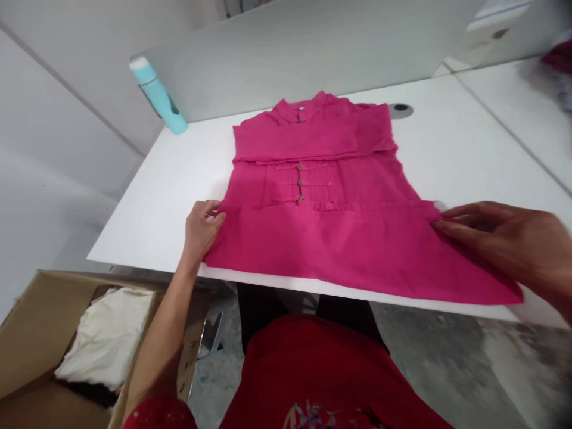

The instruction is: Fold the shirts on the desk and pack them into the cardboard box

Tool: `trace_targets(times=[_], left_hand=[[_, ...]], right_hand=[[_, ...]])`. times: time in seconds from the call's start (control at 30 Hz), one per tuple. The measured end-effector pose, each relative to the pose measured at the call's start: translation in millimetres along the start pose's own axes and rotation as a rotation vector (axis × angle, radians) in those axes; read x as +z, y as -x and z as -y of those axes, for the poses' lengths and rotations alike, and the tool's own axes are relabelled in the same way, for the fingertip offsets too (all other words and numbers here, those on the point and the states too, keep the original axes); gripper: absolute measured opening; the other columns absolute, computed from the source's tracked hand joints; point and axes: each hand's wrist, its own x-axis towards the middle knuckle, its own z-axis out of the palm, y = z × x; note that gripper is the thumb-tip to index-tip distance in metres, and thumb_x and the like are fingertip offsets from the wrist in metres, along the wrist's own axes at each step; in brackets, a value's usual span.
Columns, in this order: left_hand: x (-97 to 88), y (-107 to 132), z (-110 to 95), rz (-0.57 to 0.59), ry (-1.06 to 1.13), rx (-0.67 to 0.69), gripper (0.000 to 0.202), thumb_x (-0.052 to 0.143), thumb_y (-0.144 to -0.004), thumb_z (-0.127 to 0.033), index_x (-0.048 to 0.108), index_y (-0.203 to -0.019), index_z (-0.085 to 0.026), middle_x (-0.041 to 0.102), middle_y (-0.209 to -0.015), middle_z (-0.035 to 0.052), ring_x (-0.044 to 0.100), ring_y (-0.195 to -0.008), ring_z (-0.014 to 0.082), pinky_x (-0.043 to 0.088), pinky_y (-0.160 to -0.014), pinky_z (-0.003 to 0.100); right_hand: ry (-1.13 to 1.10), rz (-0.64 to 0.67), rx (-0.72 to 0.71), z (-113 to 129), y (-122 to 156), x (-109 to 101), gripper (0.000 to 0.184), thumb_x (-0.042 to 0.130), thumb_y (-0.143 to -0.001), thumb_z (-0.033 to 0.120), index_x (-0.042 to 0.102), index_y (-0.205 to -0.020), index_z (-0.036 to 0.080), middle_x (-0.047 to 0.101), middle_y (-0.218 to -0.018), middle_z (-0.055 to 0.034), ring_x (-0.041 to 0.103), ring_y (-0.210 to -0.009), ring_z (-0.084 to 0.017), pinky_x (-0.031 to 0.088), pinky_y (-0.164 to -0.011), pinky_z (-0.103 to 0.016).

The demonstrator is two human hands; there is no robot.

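Observation:
A bright pink long-sleeved shirt (322, 238) with a stand-up collar and knotted front buttons lies flat on the white table, its collar away from me. Both sleeves are folded across the chest. The bottom part is turned up toward the buttons, making a straight edge across the front. My left hand (202, 229) pinches the left end of that turned-up edge between thumb and fingers. At the opposite end, my right hand (500, 235) grips the right corner, thumb below and fingers above.
The white table (187, 173) has a grey divider (313, 53) along its back. A turquoise bottle (158, 95) stands at the back left corner. Behind the shirt's right shoulder is a cable hole (401, 109). A cardboard box (33, 322) holding white cloth (109, 336) sits below left.

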Motion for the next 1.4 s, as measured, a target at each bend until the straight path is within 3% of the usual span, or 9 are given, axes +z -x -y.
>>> trace_targets(times=[0.07, 0.13, 0.37, 0.53, 0.73, 0.9, 1.03, 1.23, 1.4], left_hand=[[-3.1, 3.6, -4.8, -0.021, -0.065, 0.130, 0.016, 0.060, -0.087, -0.032, 0.072, -0.095, -0.024, 0.074, -0.103, 0.0063, 0.069, -0.107, 0.0237, 0.055, -0.100, 0.041], [-6.2, 6.0, -7.4, -0.038, -0.099, 0.201, 0.017, 0.059, -0.091, -0.036, 0.071, -0.093, -0.026, 0.075, -0.103, 0.0056, 0.069, -0.109, 0.0266, 0.054, -0.103, 0.045], [-6.8, 6.5, -13.2, -0.020, 0.018, -0.037, 0.018, 0.061, -0.091, -0.040, 0.073, -0.102, -0.031, 0.077, -0.110, -0.0015, 0.070, -0.118, 0.0354, 0.053, -0.101, 0.053], [-8.0, 9.9, -16.4, -0.024, 0.063, -0.056, 0.018, 0.063, -0.090, -0.039, 0.073, -0.104, -0.033, 0.079, -0.109, -0.0038, 0.069, -0.115, 0.0364, 0.053, -0.100, 0.055], [-13.9, 16.3, -13.8, -0.008, 0.031, -0.033, 0.019, 0.062, -0.093, -0.040, 0.073, -0.105, -0.031, 0.079, -0.112, -0.0034, 0.070, -0.114, 0.0330, 0.052, -0.102, 0.051], [-15.0, 17.5, -14.5, -0.031, 0.087, -0.098, 0.023, 0.062, -0.092, -0.042, 0.075, -0.105, -0.028, 0.077, -0.098, -0.0017, 0.069, -0.092, 0.0227, 0.054, -0.080, 0.035], [-12.5, 13.6, -9.4, 0.021, 0.193, -0.117, 0.024, 0.060, -0.094, -0.044, 0.072, -0.104, -0.026, 0.075, -0.094, -0.0002, 0.067, -0.083, 0.0190, 0.052, -0.071, 0.030], [-5.3, 3.0, -8.3, 0.157, 0.158, -0.075, 0.044, 0.075, -0.078, -0.052, 0.071, -0.112, -0.025, 0.079, -0.104, 0.0049, 0.073, -0.100, 0.0276, 0.056, -0.084, 0.035], [-6.8, -2.5, -14.6, 0.227, 0.060, -0.045, 0.034, 0.064, -0.087, -0.056, 0.070, -0.080, -0.024, 0.074, -0.081, 0.0025, 0.069, -0.082, 0.0252, 0.050, -0.067, 0.031]], right_hand=[[-0.109, 0.025, 0.082, 3.4, 2.4, -2.2, 0.045, 0.073, -0.068, 0.060, 0.078, -0.095, 0.024, 0.078, -0.082, -0.0083, 0.072, -0.076, -0.029, 0.052, -0.066, -0.042], [-0.175, 0.049, 0.046, 4.3, 1.5, -5.1, 0.047, 0.074, -0.071, 0.056, 0.079, -0.101, 0.021, 0.079, -0.088, -0.0094, 0.072, -0.081, -0.028, 0.055, -0.072, -0.042], [-0.112, -0.108, -0.265, -15.0, -11.7, -16.2, 0.041, 0.068, -0.087, 0.056, 0.079, -0.114, 0.027, 0.076, -0.120, -0.0105, 0.075, -0.097, -0.030, 0.064, -0.084, -0.049], [-0.075, 0.072, -0.471, -6.3, -20.6, -18.7, 0.046, 0.067, -0.088, 0.045, 0.073, -0.131, 0.031, 0.071, -0.139, -0.0075, 0.066, -0.128, -0.034, 0.056, -0.108, -0.058], [-0.094, 0.208, -0.634, 2.6, -35.3, -5.8, 0.048, 0.067, -0.086, 0.046, 0.074, -0.129, 0.027, 0.067, -0.143, -0.0105, 0.060, -0.136, -0.035, 0.049, -0.116, -0.060], [-0.075, 0.176, -0.655, 4.7, -38.8, -0.3, 0.029, 0.069, -0.082, 0.047, 0.075, -0.101, 0.026, 0.071, -0.128, -0.0108, 0.065, -0.122, -0.034, 0.055, -0.107, -0.055], [-0.006, 0.150, -0.665, 7.9, -35.9, -0.7, 0.024, 0.066, -0.083, 0.047, 0.071, -0.091, 0.025, 0.075, -0.099, -0.0081, 0.070, -0.095, -0.029, 0.058, -0.088, -0.047], [0.026, 0.154, -0.633, 4.7, -31.8, -5.2, 0.047, 0.069, -0.083, 0.057, 0.075, -0.115, 0.024, 0.080, -0.108, -0.0099, 0.075, -0.090, -0.030, 0.060, -0.077, -0.044], [-0.019, 0.359, -0.466, 2.9, -24.6, -17.1, 0.036, 0.068, -0.085, 0.062, 0.075, -0.091, 0.026, 0.066, -0.065, -0.0018, 0.062, -0.056, -0.023, 0.049, -0.052, -0.035]])
